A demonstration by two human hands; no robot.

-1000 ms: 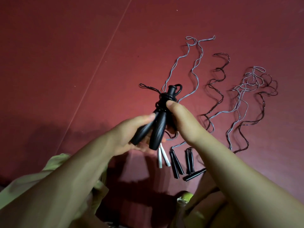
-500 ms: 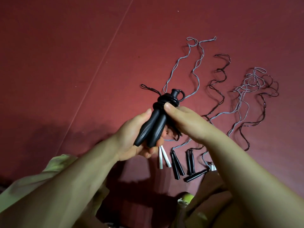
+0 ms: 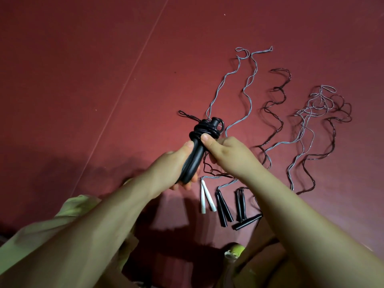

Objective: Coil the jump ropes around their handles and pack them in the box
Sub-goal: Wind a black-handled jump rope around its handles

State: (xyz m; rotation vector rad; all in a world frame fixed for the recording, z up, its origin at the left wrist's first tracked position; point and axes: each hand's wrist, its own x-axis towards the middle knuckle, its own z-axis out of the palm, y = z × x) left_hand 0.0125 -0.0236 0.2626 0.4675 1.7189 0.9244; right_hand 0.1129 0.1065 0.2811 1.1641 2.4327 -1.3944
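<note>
Head view: left hand (image 3: 172, 165) grips black handles (image 3: 193, 159) with rope coiled (image 3: 204, 129) at their top; right hand (image 3: 230, 154) pinches that coil; loose ropes (image 3: 307, 129) and spare handles (image 3: 223, 206) lie on red floor (image 3: 83, 80).

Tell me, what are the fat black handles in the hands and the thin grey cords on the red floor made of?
The fat black handles look like smooth plastic or rubber: matte, with a faint sheen along their curve. The thin grey cords look like plastic-coated cable: they glint slightly and hold stiff kinks. Neither is certain.
</note>
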